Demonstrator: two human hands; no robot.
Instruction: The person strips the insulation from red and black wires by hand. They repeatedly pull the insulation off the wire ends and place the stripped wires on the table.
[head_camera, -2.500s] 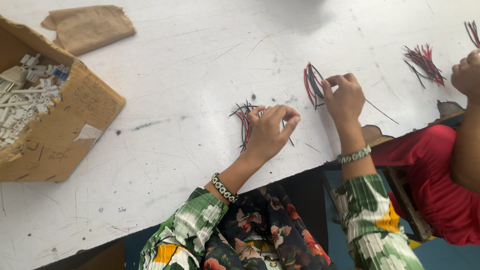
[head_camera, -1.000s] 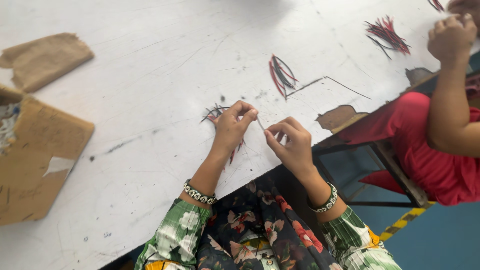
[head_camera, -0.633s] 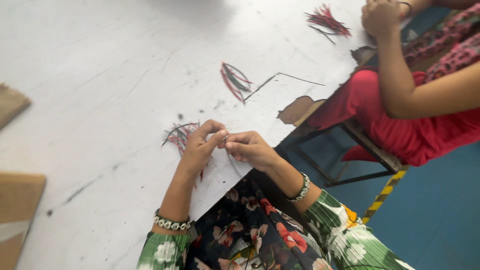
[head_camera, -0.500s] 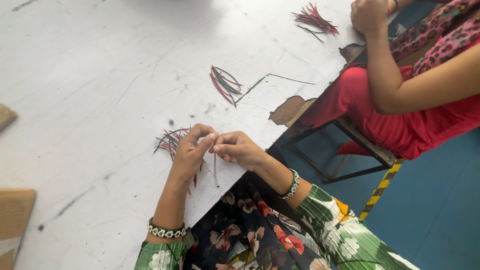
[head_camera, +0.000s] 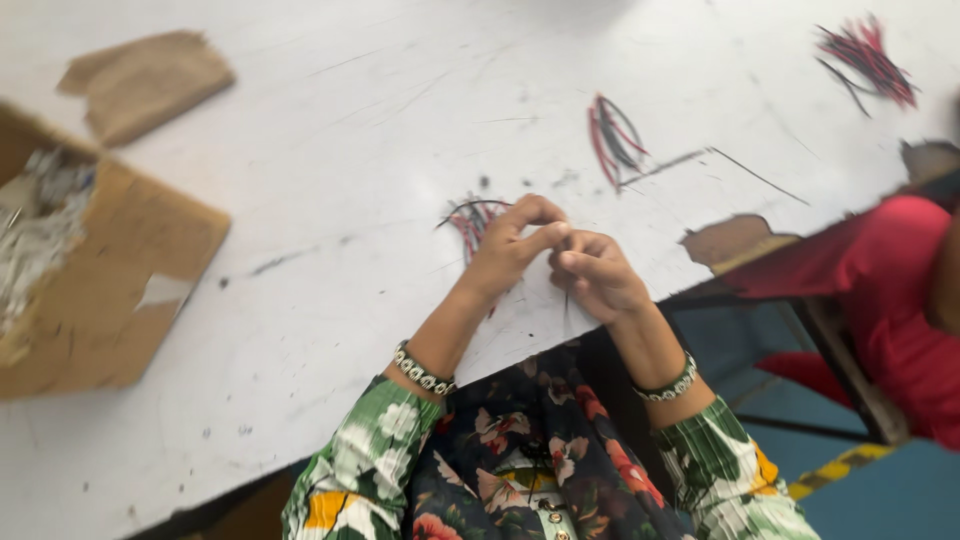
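My left hand (head_camera: 517, 248) and my right hand (head_camera: 592, 272) meet fingertip to fingertip over the near edge of the white table (head_camera: 330, 160). Between them they pinch a thin dark wire (head_camera: 566, 303) whose end hangs down below the fingers. A small bunch of red and black wires (head_camera: 470, 220) lies on the table just behind my left hand. A second bunch of red and black wires (head_camera: 612, 140) lies farther back to the right, with a long thin strand trailing from it.
An open cardboard box (head_camera: 90, 270) with several small white parts stands at the left. A torn cardboard piece (head_camera: 145, 85) lies behind it. Another person in red clothing (head_camera: 890, 300) sits at the right, near a third wire bunch (head_camera: 865, 55). The tabletop is chipped at its right edge.
My right hand left the far wire bunch and came back to meet my left hand at the table edge. Both now pinch one wire. The view swung right, then back left.
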